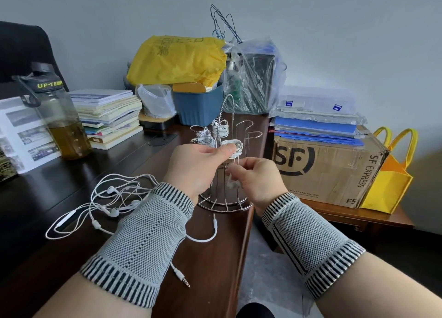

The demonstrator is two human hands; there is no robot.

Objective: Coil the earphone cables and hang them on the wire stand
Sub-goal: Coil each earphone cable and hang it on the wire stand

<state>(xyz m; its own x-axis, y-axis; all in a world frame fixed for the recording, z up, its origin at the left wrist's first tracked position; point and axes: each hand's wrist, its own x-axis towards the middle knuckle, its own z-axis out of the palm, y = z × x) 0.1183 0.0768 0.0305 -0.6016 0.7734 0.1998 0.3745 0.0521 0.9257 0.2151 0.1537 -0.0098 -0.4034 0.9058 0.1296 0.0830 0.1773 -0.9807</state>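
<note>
A chrome wire stand (224,201) stands near the desk's right edge. Two coiled white earphone cables (221,129) hang on its back hooks. My left hand (198,164) pinches a third coil of white cable (235,147) in front of the stand. My right hand (257,177) is just below it, its fingers curled round the earbud end of that cable (232,183). Loose tangled white earphones (112,202) lie on the dark desk to the left, one plug (183,278) trailing toward me.
A water bottle (56,116) and a stack of books (110,116) stand at the left. A blue bin (197,108), yellow bag (177,59) and plastic bags sit behind the stand. A cardboard box (330,171) and yellow tote (392,178) are on the right, beyond the desk edge.
</note>
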